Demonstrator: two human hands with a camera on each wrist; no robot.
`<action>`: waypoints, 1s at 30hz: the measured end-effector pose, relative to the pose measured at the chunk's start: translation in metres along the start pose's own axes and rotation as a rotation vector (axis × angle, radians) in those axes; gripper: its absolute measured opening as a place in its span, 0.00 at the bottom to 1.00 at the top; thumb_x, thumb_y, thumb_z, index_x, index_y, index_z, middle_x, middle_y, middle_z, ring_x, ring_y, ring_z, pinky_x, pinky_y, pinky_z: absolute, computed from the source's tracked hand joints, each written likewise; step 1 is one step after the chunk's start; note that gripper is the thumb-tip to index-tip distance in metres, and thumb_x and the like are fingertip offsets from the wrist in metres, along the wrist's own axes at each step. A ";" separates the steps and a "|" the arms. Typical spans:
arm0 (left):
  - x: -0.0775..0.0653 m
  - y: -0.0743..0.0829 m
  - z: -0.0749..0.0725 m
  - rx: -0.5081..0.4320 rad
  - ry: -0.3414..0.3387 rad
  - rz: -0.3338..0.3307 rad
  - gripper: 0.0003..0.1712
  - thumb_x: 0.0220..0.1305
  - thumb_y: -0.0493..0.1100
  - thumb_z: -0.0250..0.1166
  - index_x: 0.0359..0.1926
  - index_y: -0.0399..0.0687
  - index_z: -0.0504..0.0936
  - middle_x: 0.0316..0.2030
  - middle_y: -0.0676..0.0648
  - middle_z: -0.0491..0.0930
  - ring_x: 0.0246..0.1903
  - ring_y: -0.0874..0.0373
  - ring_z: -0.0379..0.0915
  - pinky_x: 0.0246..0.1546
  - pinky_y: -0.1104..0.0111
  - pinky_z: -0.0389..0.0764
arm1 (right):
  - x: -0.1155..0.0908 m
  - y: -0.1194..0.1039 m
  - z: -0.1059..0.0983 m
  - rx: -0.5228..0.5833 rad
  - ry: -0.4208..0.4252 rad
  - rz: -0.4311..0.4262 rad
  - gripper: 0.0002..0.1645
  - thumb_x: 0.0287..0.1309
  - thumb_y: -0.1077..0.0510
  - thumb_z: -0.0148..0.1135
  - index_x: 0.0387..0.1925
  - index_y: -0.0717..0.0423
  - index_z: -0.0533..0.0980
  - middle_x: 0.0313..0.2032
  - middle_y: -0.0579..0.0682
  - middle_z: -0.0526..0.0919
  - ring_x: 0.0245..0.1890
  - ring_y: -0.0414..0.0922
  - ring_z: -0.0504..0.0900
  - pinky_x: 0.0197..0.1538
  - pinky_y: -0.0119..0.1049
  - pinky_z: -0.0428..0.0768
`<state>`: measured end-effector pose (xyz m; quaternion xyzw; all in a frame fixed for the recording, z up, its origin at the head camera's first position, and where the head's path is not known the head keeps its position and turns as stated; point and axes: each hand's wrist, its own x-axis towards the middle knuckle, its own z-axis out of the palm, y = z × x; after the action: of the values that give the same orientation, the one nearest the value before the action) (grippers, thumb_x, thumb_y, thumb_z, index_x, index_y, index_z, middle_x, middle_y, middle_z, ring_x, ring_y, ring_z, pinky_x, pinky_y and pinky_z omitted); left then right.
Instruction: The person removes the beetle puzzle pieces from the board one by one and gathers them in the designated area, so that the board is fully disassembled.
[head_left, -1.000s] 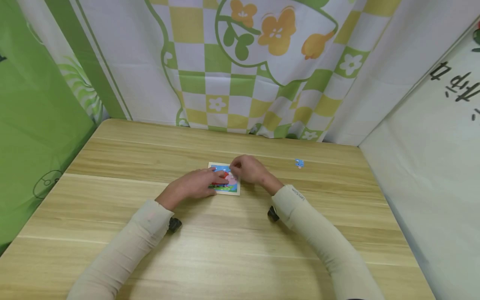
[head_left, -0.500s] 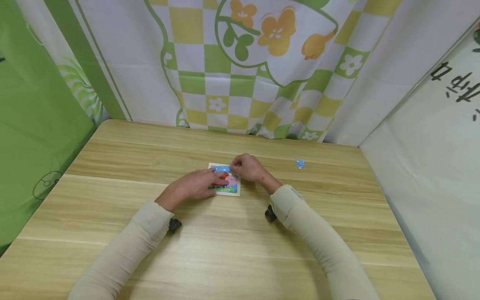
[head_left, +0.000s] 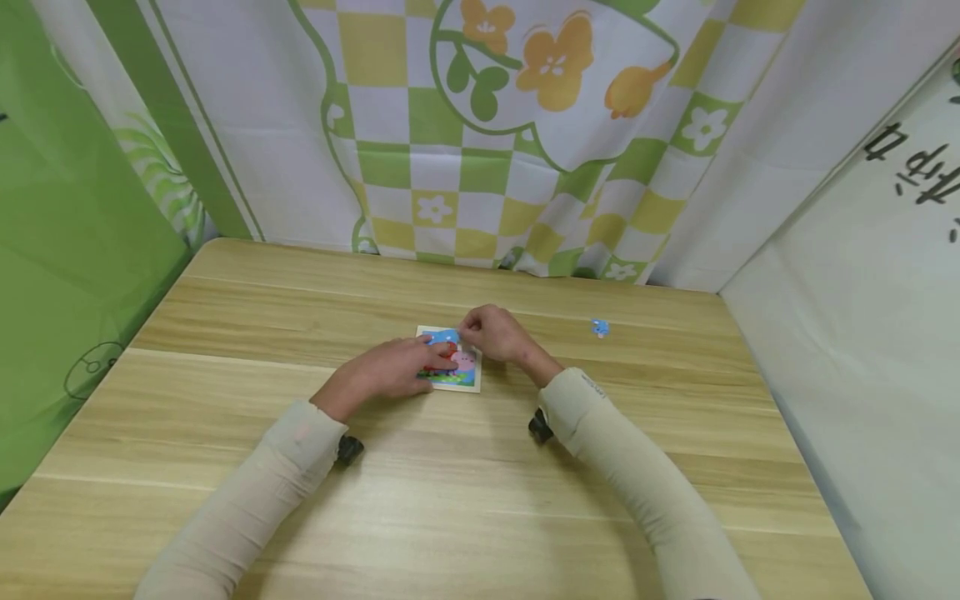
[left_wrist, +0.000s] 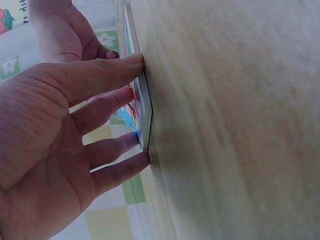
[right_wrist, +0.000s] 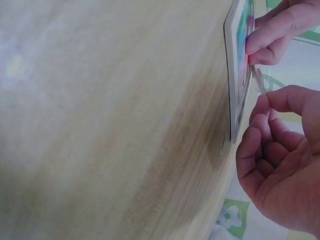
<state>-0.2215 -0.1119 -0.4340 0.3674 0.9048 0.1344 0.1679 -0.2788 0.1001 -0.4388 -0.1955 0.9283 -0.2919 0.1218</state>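
Observation:
A small jigsaw puzzle (head_left: 467, 377) with a pink cartoon pig and a pale wooden border lies on the table. My left hand (head_left: 392, 367) rests over its left part, fingers spread and pressing on the picture. In the left wrist view the thumb (left_wrist: 131, 62) touches the puzzle's near edge and the little finger reaches the corner. Over the puzzle's far right part, my right hand (head_left: 498, 335) pinches a thin puzzle piece (right_wrist: 260, 81) between thumb and index finger. That piece stands tilted at the picture in the right wrist view, the other fingers curled beneath.
One loose blue puzzle piece (head_left: 600, 327) lies to the right on the wooden table (head_left: 465, 500). Behind the table's far edge hangs a patterned curtain (head_left: 487, 167). A green cloth (head_left: 75, 250) borders the left side, a white wall sheet (head_left: 862, 375) the right.
My right hand has shifted very slightly toward the puzzle's far edge, still pinching the piece. The left hand and the loose piece have stayed in place.

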 end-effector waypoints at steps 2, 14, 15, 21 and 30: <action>0.000 0.000 0.000 -0.002 -0.006 -0.006 0.31 0.71 0.41 0.68 0.73 0.53 0.74 0.77 0.45 0.59 0.74 0.32 0.51 0.69 0.41 0.61 | 0.000 -0.001 0.000 0.018 -0.002 0.013 0.10 0.70 0.59 0.61 0.42 0.60 0.85 0.35 0.49 0.85 0.33 0.42 0.79 0.38 0.34 0.77; 0.001 -0.003 0.000 0.004 -0.004 0.005 0.32 0.71 0.42 0.68 0.73 0.53 0.73 0.77 0.46 0.60 0.73 0.32 0.54 0.67 0.41 0.63 | 0.004 -0.002 -0.001 0.021 -0.032 -0.009 0.10 0.71 0.57 0.63 0.45 0.58 0.86 0.38 0.49 0.87 0.37 0.43 0.83 0.41 0.36 0.80; 0.001 -0.003 -0.001 0.005 -0.007 0.003 0.32 0.71 0.42 0.68 0.74 0.53 0.73 0.77 0.46 0.60 0.73 0.33 0.54 0.68 0.41 0.63 | 0.004 -0.002 -0.001 0.020 -0.030 -0.018 0.09 0.71 0.57 0.64 0.44 0.58 0.85 0.37 0.49 0.86 0.37 0.43 0.82 0.41 0.36 0.80; 0.001 -0.003 -0.001 0.003 -0.006 0.008 0.31 0.71 0.42 0.68 0.73 0.53 0.74 0.77 0.45 0.60 0.73 0.33 0.54 0.68 0.42 0.62 | 0.003 -0.002 -0.001 0.013 -0.009 -0.053 0.08 0.68 0.58 0.65 0.43 0.56 0.85 0.36 0.47 0.86 0.37 0.43 0.82 0.40 0.36 0.78; 0.000 -0.002 -0.001 -0.019 0.005 0.005 0.32 0.70 0.42 0.69 0.73 0.53 0.74 0.75 0.46 0.63 0.74 0.33 0.52 0.68 0.41 0.62 | 0.002 0.002 -0.002 0.004 0.004 -0.045 0.08 0.69 0.56 0.63 0.43 0.53 0.85 0.36 0.46 0.86 0.36 0.42 0.81 0.40 0.37 0.78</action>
<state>-0.2233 -0.1134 -0.4342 0.3676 0.9031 0.1445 0.1687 -0.2816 0.1017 -0.4384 -0.2153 0.9234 -0.2968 0.1136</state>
